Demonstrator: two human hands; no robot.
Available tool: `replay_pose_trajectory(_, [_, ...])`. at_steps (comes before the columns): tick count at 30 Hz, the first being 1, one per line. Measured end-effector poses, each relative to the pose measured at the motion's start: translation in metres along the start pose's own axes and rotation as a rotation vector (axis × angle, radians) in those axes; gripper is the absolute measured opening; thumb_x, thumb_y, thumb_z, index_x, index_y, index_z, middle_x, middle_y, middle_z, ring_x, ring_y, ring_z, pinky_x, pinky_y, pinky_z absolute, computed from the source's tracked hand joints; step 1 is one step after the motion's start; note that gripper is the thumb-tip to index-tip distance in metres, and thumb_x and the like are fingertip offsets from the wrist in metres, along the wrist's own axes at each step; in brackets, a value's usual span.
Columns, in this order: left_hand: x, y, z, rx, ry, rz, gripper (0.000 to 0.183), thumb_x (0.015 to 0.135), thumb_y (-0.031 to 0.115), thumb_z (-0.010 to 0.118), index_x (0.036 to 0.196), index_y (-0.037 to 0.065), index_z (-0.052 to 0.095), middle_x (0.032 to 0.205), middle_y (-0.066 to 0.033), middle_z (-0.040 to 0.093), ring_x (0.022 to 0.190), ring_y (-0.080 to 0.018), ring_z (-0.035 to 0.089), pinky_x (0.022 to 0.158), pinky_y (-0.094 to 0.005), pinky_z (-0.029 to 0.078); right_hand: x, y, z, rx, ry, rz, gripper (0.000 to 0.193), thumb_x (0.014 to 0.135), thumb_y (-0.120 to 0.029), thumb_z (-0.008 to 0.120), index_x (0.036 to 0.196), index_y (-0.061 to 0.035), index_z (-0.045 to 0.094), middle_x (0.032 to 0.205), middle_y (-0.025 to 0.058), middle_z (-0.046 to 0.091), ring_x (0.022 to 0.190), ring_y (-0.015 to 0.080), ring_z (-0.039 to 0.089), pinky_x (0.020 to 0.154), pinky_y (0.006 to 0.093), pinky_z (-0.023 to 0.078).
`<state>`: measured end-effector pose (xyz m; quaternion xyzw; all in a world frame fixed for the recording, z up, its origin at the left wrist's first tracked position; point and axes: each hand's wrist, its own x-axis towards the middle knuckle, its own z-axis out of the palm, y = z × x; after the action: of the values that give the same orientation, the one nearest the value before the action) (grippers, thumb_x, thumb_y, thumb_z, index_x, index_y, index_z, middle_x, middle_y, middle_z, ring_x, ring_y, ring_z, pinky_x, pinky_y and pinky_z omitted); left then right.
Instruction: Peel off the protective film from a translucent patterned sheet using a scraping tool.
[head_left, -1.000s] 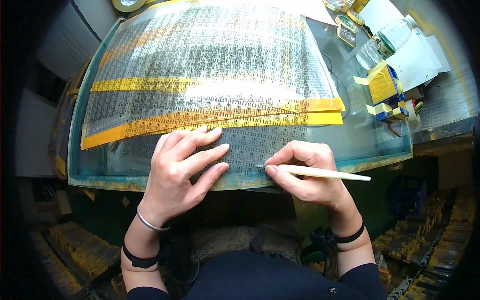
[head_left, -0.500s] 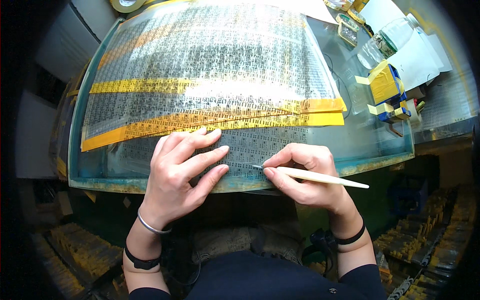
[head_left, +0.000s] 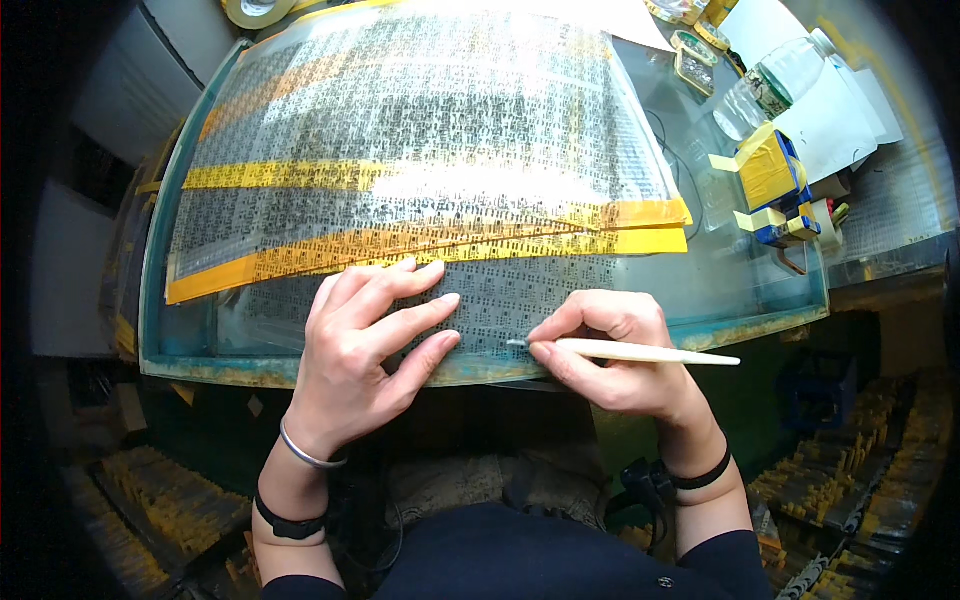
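Observation:
A craft knife [head_left: 650,351] with a long pale handle is pinched between the thumb and fingers of my right hand [head_left: 610,350]. Its small metal tip points left, at the dark printed film [head_left: 500,300] near the table's front edge. My left hand [head_left: 375,335] rests on that film with fingers spread, holding nothing. Its upper fingertips touch the edge of a stack of clear printed sheets [head_left: 420,120]. Orange and yellow tape strips [head_left: 650,238] run along the stack's near edge. Part of the film is hidden under the stack and my left hand.
The glass-topped table [head_left: 740,290] has a worn front edge. At right stand a blue tape dispenser [head_left: 775,180] with yellow tape, a clear plastic bottle [head_left: 775,85] and white paper [head_left: 835,125]. A tape roll [head_left: 255,8] lies back left. Taped stacks [head_left: 165,500] sit below the table.
The knife's tip has dipped slightly toward me and its handle lies a little flatter. My left hand and the stack have shifted very slightly right.

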<state>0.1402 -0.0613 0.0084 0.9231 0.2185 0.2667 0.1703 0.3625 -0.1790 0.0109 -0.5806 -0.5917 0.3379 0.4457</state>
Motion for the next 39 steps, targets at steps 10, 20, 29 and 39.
replay_pose_trajectory(10, [0.000,0.000,-0.001,0.002,-0.007,-0.006,0.031,0.072,0.013,0.080,0.103,0.009,0.075,0.117,-0.0091,0.068,0.107,-0.0280,0.062,0.092,-0.0403,0.045,0.000,0.000,-0.001,-0.009,0.009,0.025,0.008,0.081,-0.008,0.072,0.085,-0.0006,0.071,0.071,0.0109,0.068,0.064,0.0146,0.067,0.059,0.0272,0.052])
replay_pose_trajectory(20, [0.000,0.000,-0.001,0.000,0.000,-0.006,0.031,0.073,0.013,0.080,0.103,0.009,0.075,0.116,-0.0091,0.069,0.107,-0.0282,0.062,0.092,-0.0405,0.045,0.001,0.001,0.002,-0.017,0.038,-0.004,0.008,0.081,-0.007,0.072,0.085,-0.0004,0.071,0.072,0.0101,0.069,0.064,0.0139,0.067,0.059,0.0266,0.052])
replay_pose_trajectory(29, [0.000,0.000,-0.001,-0.004,0.002,-0.016,0.031,0.073,0.014,0.080,0.103,0.010,0.075,0.117,-0.0085,0.069,0.107,-0.0279,0.061,0.093,-0.0404,0.045,0.000,0.001,0.002,-0.013,0.044,-0.003,0.008,0.082,-0.007,0.072,0.084,-0.0001,0.071,0.070,0.0085,0.068,0.062,0.0100,0.065,0.057,0.0255,0.051])
replay_pose_trajectory(39, [0.001,-0.008,0.000,-0.077,0.045,-0.017,0.026,0.087,0.003,0.063,0.112,0.005,0.069,0.107,-0.0118,0.070,0.099,-0.0283,0.063,0.089,-0.0380,0.046,-0.008,0.009,0.005,0.495,0.308,-0.082,0.032,0.104,-0.024,0.048,0.121,0.0021,0.057,0.101,0.0193,0.071,0.087,0.0213,0.070,0.076,0.0328,0.057])
